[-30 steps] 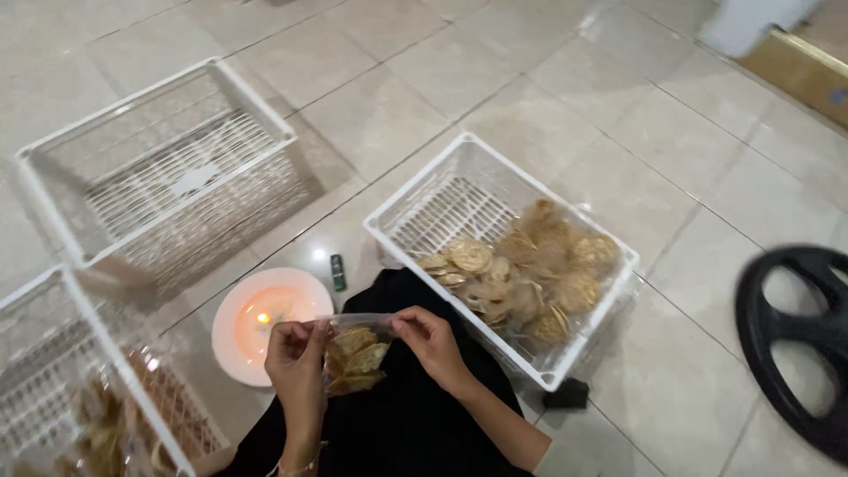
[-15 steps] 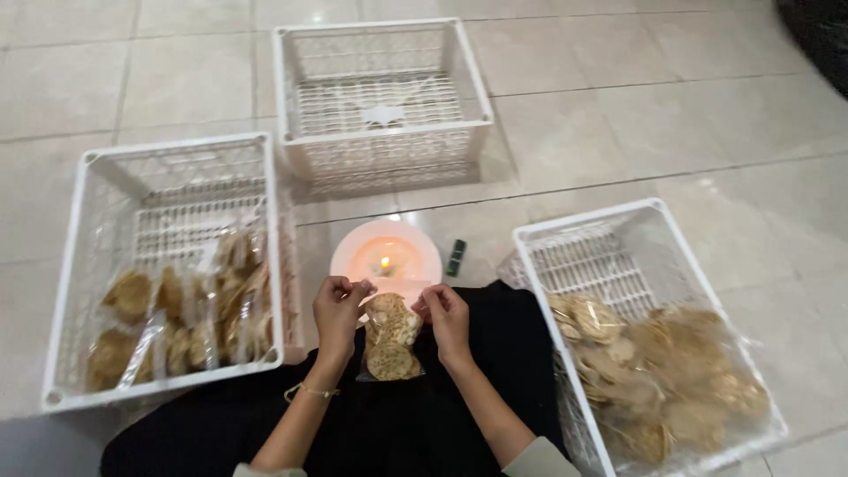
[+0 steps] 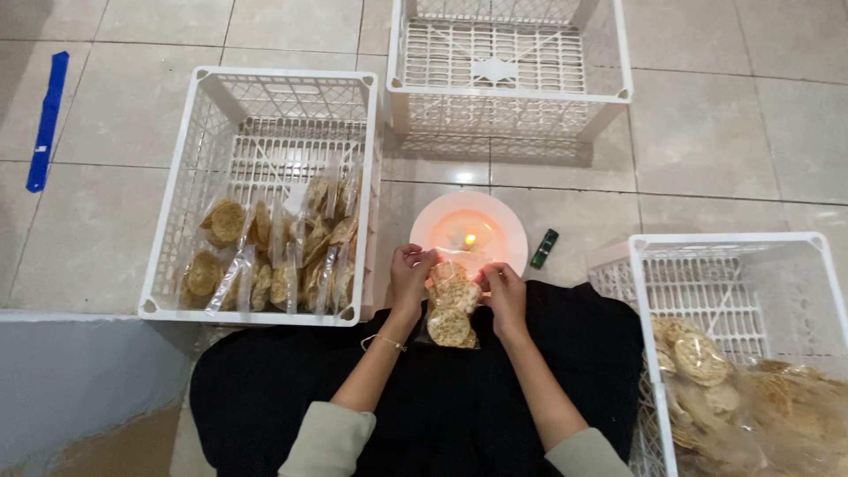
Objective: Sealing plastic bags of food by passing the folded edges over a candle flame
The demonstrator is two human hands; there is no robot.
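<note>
Clear plastic bag of round brown crackers pinched at its top corners by left hand and right hand, over the lap.
Fingers closed on the open edge, lit candle on pink round plate just beyond; advisable: edge taut, level, fingers well off the flame.

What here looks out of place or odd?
A lit candle flame burns on the plate on the floor, right beside the clear bag of crackers pinched by the left hand and right hand.

Your single head camera looks steeply down from above your lap, close over both hands, facing forward across the tiled floor toward the far white crate.
</note>
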